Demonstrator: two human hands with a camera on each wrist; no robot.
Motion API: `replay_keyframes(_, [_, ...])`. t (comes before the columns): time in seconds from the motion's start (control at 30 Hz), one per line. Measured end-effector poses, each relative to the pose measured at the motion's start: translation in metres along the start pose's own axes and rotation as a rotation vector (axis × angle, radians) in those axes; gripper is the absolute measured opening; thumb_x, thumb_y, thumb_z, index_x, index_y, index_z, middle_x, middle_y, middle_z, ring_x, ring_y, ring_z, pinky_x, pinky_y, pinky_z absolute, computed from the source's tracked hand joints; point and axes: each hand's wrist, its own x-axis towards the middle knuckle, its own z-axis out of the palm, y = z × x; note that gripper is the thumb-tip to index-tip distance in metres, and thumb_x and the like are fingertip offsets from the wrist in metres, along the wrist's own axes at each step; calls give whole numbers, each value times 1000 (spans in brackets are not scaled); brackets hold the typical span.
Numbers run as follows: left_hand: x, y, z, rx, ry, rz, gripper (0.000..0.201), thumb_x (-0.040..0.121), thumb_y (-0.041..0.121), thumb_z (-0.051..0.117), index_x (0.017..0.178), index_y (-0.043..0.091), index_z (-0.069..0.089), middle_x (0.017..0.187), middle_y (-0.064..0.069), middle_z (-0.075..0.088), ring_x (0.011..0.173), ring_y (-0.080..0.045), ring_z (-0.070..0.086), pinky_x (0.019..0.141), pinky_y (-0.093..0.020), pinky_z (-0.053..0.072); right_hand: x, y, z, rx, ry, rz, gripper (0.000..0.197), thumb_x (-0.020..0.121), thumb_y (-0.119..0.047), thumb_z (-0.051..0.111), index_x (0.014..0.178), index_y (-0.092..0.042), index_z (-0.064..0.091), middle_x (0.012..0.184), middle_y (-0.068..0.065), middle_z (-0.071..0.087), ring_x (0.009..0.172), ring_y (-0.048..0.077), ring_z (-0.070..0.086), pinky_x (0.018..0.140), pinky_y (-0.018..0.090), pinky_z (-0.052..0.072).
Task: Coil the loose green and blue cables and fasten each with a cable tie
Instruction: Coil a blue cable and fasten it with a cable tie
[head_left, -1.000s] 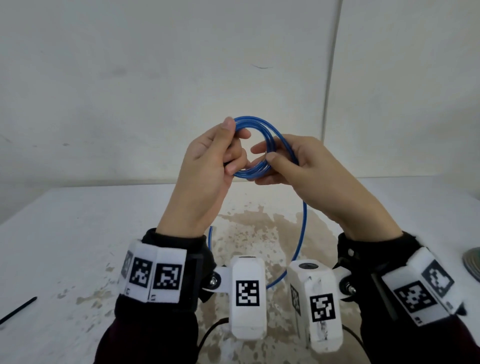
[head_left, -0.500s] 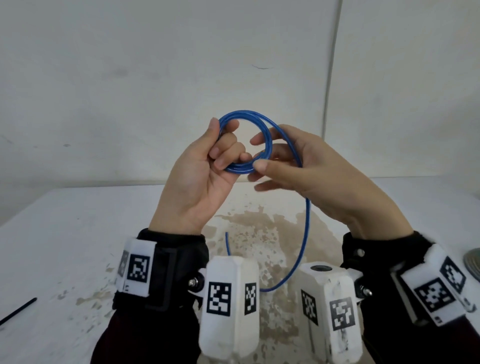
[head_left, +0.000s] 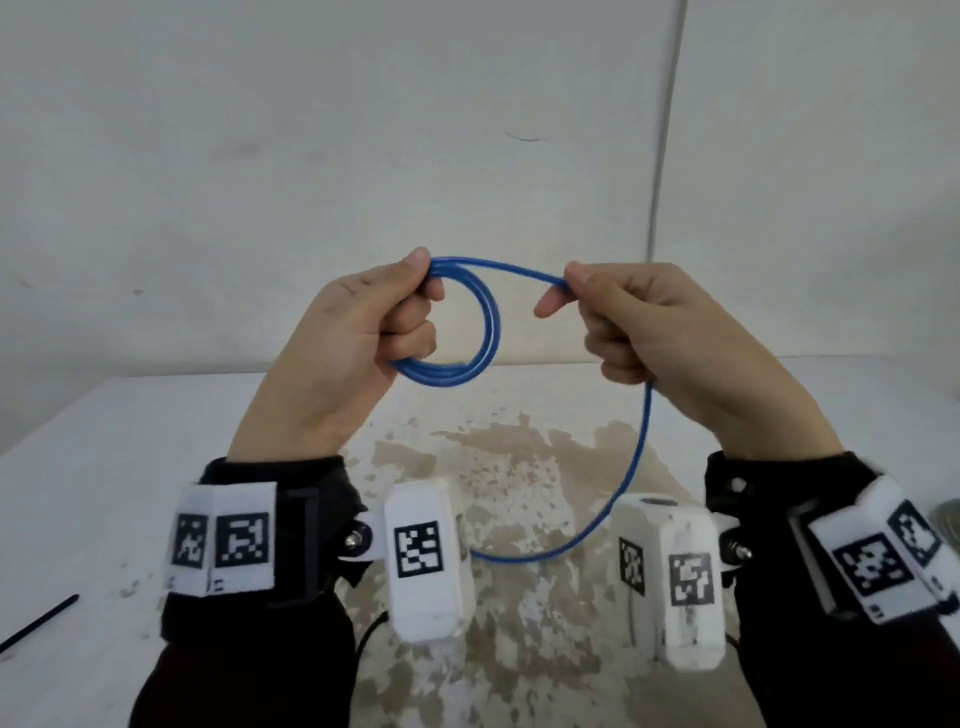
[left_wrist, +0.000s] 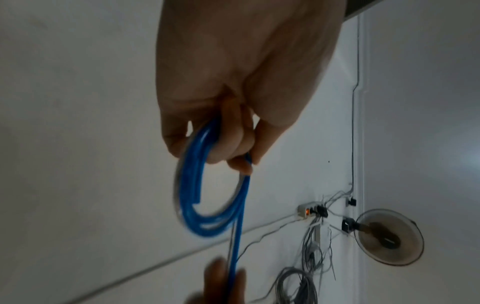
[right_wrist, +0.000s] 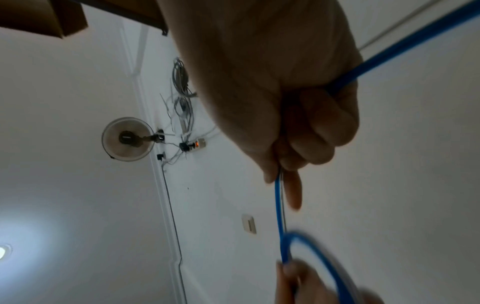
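Observation:
Both hands are raised above the table with the blue cable (head_left: 488, 332) between them. My left hand (head_left: 363, 332) grips a small coil of several loops (left_wrist: 192, 205), thumb on top. From the coil's top a single strand runs right to my right hand (head_left: 639, 322), which pinches it between thumb and forefinger with the other fingers curled round it (right_wrist: 311, 123). Below that hand the loose tail (head_left: 631, 467) hangs in a curve and passes behind the left wrist camera. No green cable shows.
A black cable tie (head_left: 39, 623) lies on the white table (head_left: 104, 467) at the far left. A grey coiled object (head_left: 948, 525) sits at the right edge. Brown worn patches mark the table's middle. A white wall stands behind.
The hands have drawn apart: the right hand slid rightward along the cable, stretching a straight strand from the coil. The left hand turned, and the coil now hangs below its thumb.

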Motion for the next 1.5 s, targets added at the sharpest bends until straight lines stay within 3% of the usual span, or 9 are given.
replay_keyframes(0.23, [-2,-1,-4,48,-1,-1,26,86,32,51,72,10,53,52,9,20,43,-4,19,65,-34,9,0,7,-6,-136,-212,39,29,100,-18,42,85,-10,67,59,-3,50,52,9,36,49,18,34])
replay_keyframes(0.3, [1,-5,4,-13,20,-4,27,92,31,47,73,11,50,50,11,21,43,-4,18,65,-33,8,1,9,0,-77,-258,85,29,102,-15,38,91,-8,64,59,-4,46,52,10,32,48,18,32])
replay_keyframes(0.43, [7,-14,23,-138,75,13,32,101,26,38,75,12,48,48,11,23,42,-5,19,64,-29,10,4,9,10,13,-141,121,32,100,-30,41,108,-8,63,56,-7,35,50,10,24,44,18,26])
replay_keyframes(0.63, [10,-19,23,-307,106,-37,33,101,28,40,74,12,49,44,10,22,39,-6,19,59,-25,20,4,13,19,-98,-66,16,18,93,-19,59,97,-2,64,56,-15,41,52,5,35,49,17,34])
replay_keyframes(0.83, [9,-16,26,-350,161,-9,35,101,29,38,74,11,50,45,10,20,38,-5,19,50,-17,29,8,10,29,159,-36,91,44,101,-37,36,91,-13,72,70,-4,49,54,10,24,44,18,24])
replay_keyframes(0.97, [7,-16,27,-242,195,95,34,103,28,36,76,12,52,48,9,21,44,-6,17,54,-19,24,9,11,37,280,-67,115,41,102,-31,38,93,-9,72,78,-7,61,57,9,28,44,17,23])
replay_keyframes(1.1, [8,-20,28,-165,184,95,34,103,27,34,78,12,51,51,9,22,46,-7,19,50,-18,22,9,10,33,238,-20,119,38,101,-31,39,86,-14,69,81,-5,59,62,9,39,46,18,26])
replay_keyframes(1.27, [11,-25,33,-177,139,63,32,104,22,32,78,10,48,52,7,25,45,-7,21,58,-22,25,10,11,31,257,-64,126,38,103,-33,31,74,-17,50,80,-1,67,79,9,59,74,26,44])
replay_keyframes(1.5, [10,-20,29,-335,133,18,32,103,24,32,80,9,48,51,6,26,46,-9,22,65,-24,28,10,13,29,277,-136,-24,21,102,-14,38,95,-9,57,85,4,70,87,13,64,79,24,52])
